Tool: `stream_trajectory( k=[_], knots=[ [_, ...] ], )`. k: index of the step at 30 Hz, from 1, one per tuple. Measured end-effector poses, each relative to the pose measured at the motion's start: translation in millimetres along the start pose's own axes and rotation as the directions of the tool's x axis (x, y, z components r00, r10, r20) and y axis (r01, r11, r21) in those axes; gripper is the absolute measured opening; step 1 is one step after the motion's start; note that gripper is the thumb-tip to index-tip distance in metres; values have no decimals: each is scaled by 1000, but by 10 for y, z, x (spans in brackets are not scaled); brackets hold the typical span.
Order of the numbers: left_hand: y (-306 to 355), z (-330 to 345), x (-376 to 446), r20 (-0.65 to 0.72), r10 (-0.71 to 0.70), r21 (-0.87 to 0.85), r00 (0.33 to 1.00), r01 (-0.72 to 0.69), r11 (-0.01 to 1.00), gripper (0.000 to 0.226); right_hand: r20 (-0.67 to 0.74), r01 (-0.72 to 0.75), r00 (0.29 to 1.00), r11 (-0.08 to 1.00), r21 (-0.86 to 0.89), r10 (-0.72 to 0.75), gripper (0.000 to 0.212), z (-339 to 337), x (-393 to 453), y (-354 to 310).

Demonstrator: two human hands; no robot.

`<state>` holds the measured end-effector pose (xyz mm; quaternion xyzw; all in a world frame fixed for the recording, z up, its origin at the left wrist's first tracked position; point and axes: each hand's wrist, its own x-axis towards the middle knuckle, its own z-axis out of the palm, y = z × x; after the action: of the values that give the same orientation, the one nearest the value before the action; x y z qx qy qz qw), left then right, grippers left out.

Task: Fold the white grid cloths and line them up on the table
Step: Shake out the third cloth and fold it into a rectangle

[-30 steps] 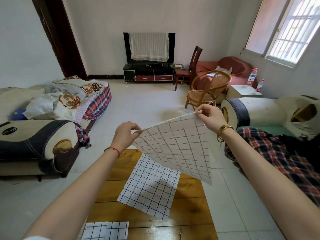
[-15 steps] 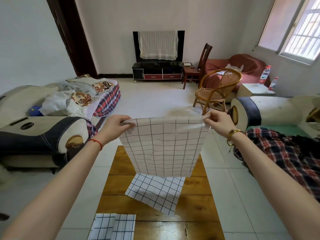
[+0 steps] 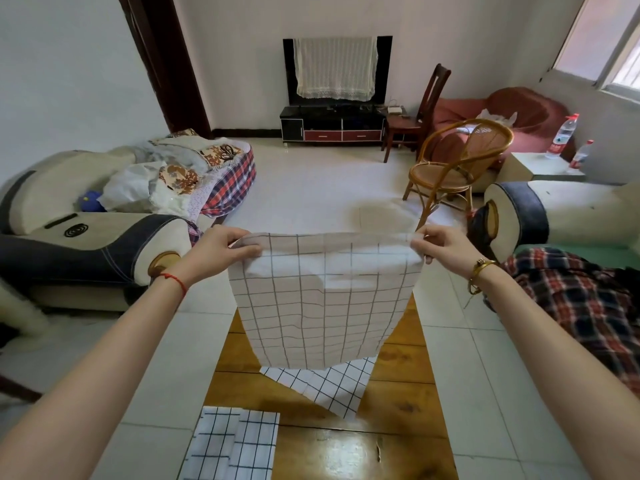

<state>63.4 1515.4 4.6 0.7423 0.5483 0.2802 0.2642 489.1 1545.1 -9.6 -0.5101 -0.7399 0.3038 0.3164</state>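
Both hands pinch hanging grid cloth (image 3: pixel 322 299) top corners, clear above table (image 3: pixel 398 403)

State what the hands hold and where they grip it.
A white grid cloth, pinched at its two top corners: left hand on one, right hand on the other.

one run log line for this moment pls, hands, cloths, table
left hand: grip on held cloth top corner | right hand: grip on other corner | flat cloth, folded cloth: on table
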Motion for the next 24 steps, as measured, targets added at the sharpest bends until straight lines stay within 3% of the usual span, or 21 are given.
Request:
stream_trajectory(
  k=[7, 12, 21, 24],
  knots=[
    [-223, 85, 255, 32, -69, -37, 997, 70, 997, 13, -3, -106, 994, 993, 46, 106, 16, 130, 267, 305],
    [-476, 318, 543, 25, -118, -36, 993, 119, 992, 8, -120, -229, 965, 972, 53, 234, 12, 394, 512, 557],
    [-1411, 894, 1050, 63, -265, -58, 962, 269, 961, 11, -126, -518, 820, 819, 248, 558, 14, 1058, 958, 1207],
    [-1639, 1044, 1140, 68, -314, -62, 947, 318, 946, 7, -143, -585, 770, 777, 232, 622, 14, 1295, 1067, 1402]
  ],
)
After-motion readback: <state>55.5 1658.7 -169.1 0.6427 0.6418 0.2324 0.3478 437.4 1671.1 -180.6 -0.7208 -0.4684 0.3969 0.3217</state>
